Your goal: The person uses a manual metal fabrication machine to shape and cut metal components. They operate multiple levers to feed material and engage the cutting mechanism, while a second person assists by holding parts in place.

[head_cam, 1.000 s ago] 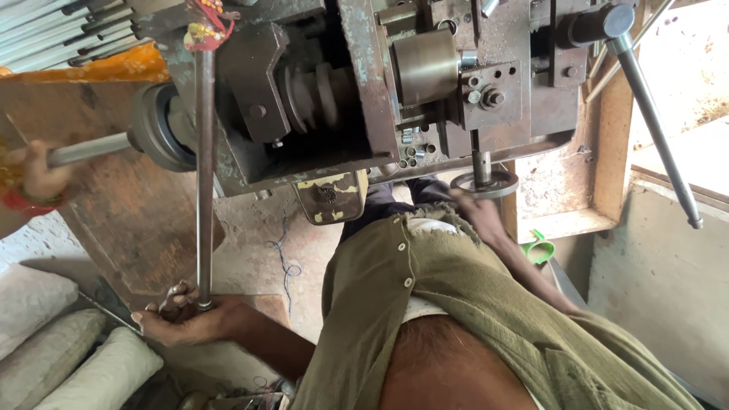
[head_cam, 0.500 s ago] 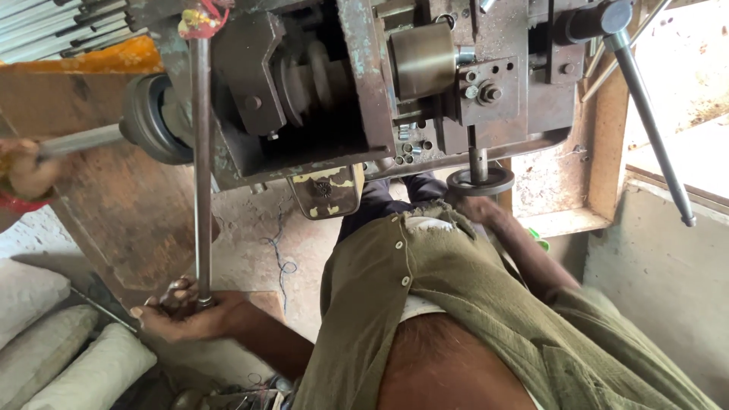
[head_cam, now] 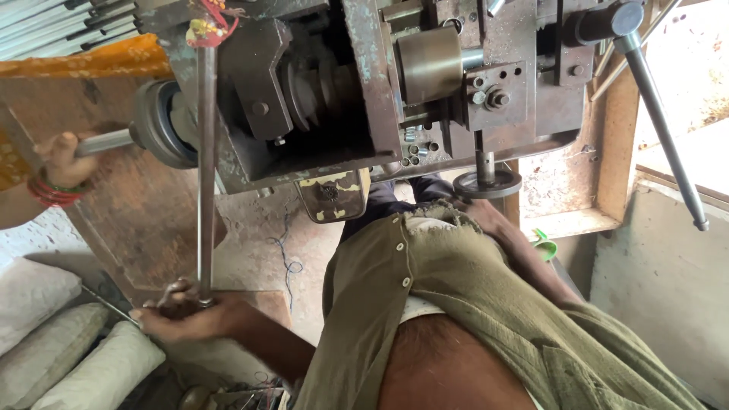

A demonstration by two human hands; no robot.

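Head view, left hand [head_cam: 178, 315] fingers pinching long lever [head_cam: 205, 175], right hand [head_cam: 486, 216] fingers hidden, cannot tell.

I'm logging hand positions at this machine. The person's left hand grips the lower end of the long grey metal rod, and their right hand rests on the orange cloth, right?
Not quite. In the head view the left hand does grip the long grey metal rod at its lower end, but the right hand rests by the small round metal handwheel under the machine, not on the orange cloth.
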